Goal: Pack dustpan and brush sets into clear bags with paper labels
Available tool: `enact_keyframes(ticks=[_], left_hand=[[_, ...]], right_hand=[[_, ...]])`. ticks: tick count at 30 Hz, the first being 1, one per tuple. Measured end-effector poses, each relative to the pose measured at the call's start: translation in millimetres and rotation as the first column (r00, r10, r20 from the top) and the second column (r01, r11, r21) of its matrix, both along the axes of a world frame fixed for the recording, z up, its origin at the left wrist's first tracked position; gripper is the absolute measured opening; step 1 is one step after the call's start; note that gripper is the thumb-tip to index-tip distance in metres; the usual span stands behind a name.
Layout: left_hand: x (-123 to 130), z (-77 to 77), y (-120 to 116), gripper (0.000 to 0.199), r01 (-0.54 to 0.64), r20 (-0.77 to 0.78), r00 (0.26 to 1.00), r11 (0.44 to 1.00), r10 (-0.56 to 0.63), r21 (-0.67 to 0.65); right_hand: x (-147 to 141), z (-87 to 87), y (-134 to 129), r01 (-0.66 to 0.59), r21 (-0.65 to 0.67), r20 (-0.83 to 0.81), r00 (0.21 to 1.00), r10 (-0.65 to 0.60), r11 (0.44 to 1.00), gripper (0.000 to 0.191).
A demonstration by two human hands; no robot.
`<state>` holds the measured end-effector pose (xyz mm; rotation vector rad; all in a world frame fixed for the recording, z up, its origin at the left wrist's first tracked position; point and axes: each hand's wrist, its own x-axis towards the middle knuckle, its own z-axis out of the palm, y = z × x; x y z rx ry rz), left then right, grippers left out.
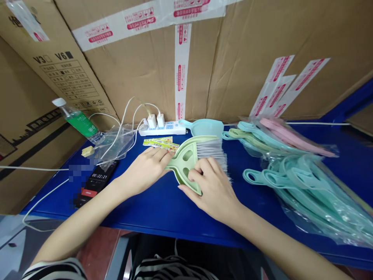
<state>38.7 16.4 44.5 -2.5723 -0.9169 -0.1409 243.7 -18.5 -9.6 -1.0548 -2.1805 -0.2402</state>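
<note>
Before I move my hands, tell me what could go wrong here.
The phone lies beside your left forearm, near the front edge of the blue table; a sweep of that arm might push it off. Your right hand grips the green brush close to its bristles, so pressing harder could bend them. The bagged teal items might slide if your right forearm bumps them.

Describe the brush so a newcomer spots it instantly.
Find the blue tabletop in front of the cardboard. Near its middle, the left hand and right hand hold the pale green brush. Unlike the bagged items to the right, it shows grey bristles fanning out.
</note>
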Motion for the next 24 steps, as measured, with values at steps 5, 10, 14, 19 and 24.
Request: enact_keyframes(ticks=[5, 10, 14, 19, 24], left_hand=[[-3.0, 24.8, 31.7, 0.028, -0.118, 0.009, 0.993, 0.992, 0.119, -0.051], [-0.8, 42.5, 96.4, 0.034, -0.108, 0.104, 0.986, 0.971, 0.132, -0.215], [23.5, 38.8, 141.3, 0.033, 0.003, 0.085, 0.996, 0.942, 0.027, -0.337], [48.9, 35.9, 176.3, 0.031, 0.057, 0.056, 0.998, 0.903, -0.037, -0.426], [61.0, 30.6, 198.6, 0.031, 0.049, -0.002, 0.998, 0.875, -0.057, -0.482]], right_hand=[[15.0, 12.3, 0.7, 0.137, 0.122, 0.006, 0.99, -0.139, 0.983, 0.025], [16.2, 10.2, -1.4, 0.182, 0.11, 0.123, 0.973, -0.195, 0.977, 0.036], [6.5, -3.6, -3.3, 0.177, -0.019, 0.233, 0.958, -0.168, 0.984, 0.027], [3.6, -8.1, -3.2, 0.195, -0.045, 0.257, 0.95, -0.178, 0.98, 0.02], [6.2, -4.0, -5.4, 0.184, -0.065, 0.262, 0.952, -0.161, 0.981, 0.02]])
